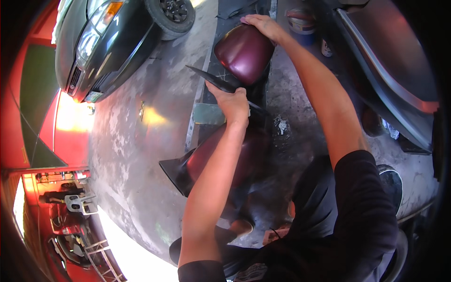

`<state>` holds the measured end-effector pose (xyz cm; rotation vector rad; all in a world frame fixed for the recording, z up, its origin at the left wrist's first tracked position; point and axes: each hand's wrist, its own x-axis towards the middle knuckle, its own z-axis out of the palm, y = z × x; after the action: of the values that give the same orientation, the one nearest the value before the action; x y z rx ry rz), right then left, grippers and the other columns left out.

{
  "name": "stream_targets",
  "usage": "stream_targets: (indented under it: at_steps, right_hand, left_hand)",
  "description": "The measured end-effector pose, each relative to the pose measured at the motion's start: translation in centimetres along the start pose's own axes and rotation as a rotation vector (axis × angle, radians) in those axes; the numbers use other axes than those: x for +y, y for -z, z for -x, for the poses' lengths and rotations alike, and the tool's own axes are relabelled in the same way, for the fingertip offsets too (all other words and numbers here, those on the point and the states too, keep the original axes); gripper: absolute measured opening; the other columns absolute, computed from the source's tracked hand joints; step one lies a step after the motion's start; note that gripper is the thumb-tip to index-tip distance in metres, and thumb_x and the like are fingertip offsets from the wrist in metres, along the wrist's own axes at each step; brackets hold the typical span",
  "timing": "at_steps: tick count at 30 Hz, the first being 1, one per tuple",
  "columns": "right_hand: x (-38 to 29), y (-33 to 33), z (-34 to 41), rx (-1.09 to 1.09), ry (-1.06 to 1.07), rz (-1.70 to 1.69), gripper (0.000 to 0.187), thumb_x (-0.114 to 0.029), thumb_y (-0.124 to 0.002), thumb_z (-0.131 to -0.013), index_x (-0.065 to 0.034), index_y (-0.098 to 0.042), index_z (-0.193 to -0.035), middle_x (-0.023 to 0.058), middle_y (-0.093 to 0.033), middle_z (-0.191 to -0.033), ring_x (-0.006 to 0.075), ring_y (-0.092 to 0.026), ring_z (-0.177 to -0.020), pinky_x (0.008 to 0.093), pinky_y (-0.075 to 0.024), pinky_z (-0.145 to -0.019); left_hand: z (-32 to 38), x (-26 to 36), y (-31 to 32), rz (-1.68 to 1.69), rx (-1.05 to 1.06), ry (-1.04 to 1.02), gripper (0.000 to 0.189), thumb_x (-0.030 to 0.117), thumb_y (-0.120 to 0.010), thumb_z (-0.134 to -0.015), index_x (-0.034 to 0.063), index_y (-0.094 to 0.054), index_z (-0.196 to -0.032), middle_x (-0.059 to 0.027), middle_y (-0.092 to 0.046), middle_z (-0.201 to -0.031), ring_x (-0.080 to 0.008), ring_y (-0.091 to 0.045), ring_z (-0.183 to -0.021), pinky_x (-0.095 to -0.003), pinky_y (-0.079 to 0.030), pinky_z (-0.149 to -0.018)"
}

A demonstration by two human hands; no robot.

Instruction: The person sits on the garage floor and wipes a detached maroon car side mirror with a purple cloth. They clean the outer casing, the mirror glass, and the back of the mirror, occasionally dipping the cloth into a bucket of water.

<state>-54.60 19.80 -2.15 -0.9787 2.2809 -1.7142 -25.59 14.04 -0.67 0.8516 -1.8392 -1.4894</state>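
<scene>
A glossy maroon car mirror housing [245, 53] is in front of me, at the upper middle of the view. My right hand [264, 26] lies over its far edge, pressing a small pinkish cloth or pad [243, 20] there. My left hand [230, 102] grips the black base [215, 79] beside the housing, fingers partly hidden under it. Below my left forearm is a second maroon mirror housing [208, 155] with a black triangular base [174, 172], partly covered by the arm. A grey-green flat sheet or block [209, 114] lies just left of my left wrist.
A dark car [116, 46] with its front wheel stands at the upper left. On the right are a paint bucket [301, 24], a white can [326, 48] and a large grey car panel [394, 70]. A person [63, 195] and a white plastic chair [79, 204] appear at lower left.
</scene>
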Motion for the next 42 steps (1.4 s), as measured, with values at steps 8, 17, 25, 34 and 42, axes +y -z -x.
stream_targets:
  at_steps: [8,17,25,34,42]
  right_hand:
    - [-1.2,-5.9,7.7,0.557,-0.214,-0.367,0.066,-0.036,-0.055,-0.107,0.0053,-0.041,-0.156,0.0194,-0.042,-0.163,0.0284,-0.036,-0.154,0.0338,-0.0255,-0.125]
    - [-16.3,-2.9,19.1,0.351,-0.097,-0.981,0.050,-0.014,-0.057,-0.107,0.0001,-0.044,-0.153,0.0034,-0.062,-0.128,0.0103,-0.057,-0.109,0.0292,-0.0466,-0.098]
    - [-26.9,0.1,28.6,0.175,0.146,-0.889,0.095,-0.021,-0.071,-0.098,0.0076,-0.010,-0.164,0.0211,-0.041,-0.159,0.0253,-0.043,-0.144,0.0378,-0.0346,-0.119]
    - [-33.8,-4.4,38.4,0.167,0.381,-0.685,0.103,-0.025,-0.077,-0.095,0.0054,-0.008,-0.165,0.0209,-0.021,-0.171,0.0280,-0.019,-0.159,0.0409,-0.0157,-0.129]
    - [-37.5,-8.0,45.4,0.000,0.282,-0.850,0.103,-0.022,-0.077,-0.095,0.0046,-0.008,-0.166,0.0187,-0.023,-0.171,0.0270,-0.025,-0.157,0.0408,-0.0229,-0.127]
  left_hand:
    - [-1.2,0.2,0.8,0.140,-0.012,0.057,0.103,-0.016,-0.059,-0.079,-0.0001,-0.006,-0.166,-0.0225,-0.042,-0.154,-0.0279,-0.052,-0.134,-0.0320,-0.039,-0.114]
    - [4.3,8.3,5.6,0.381,-0.039,-0.143,0.099,-0.017,-0.060,-0.080,-0.0008,-0.014,-0.166,-0.0181,-0.037,-0.160,-0.0247,-0.047,-0.139,-0.0319,-0.038,-0.116]
    - [13.6,14.3,14.8,0.657,-0.087,-0.247,0.098,-0.019,-0.061,-0.081,0.0071,-0.021,-0.166,-0.0117,-0.043,-0.156,-0.0238,-0.048,-0.138,-0.0381,-0.037,-0.118]
    - [23.0,14.4,24.6,0.767,-0.099,-0.217,0.072,-0.010,-0.066,-0.089,0.0038,-0.040,-0.154,-0.0108,-0.055,-0.144,-0.0243,-0.055,-0.132,-0.0416,-0.042,-0.114]
    - [27.8,11.6,30.5,0.782,-0.006,-0.147,0.059,-0.002,-0.063,-0.093,-0.0006,-0.045,-0.149,-0.0121,-0.060,-0.138,-0.0256,-0.058,-0.129,-0.0431,-0.046,-0.113]
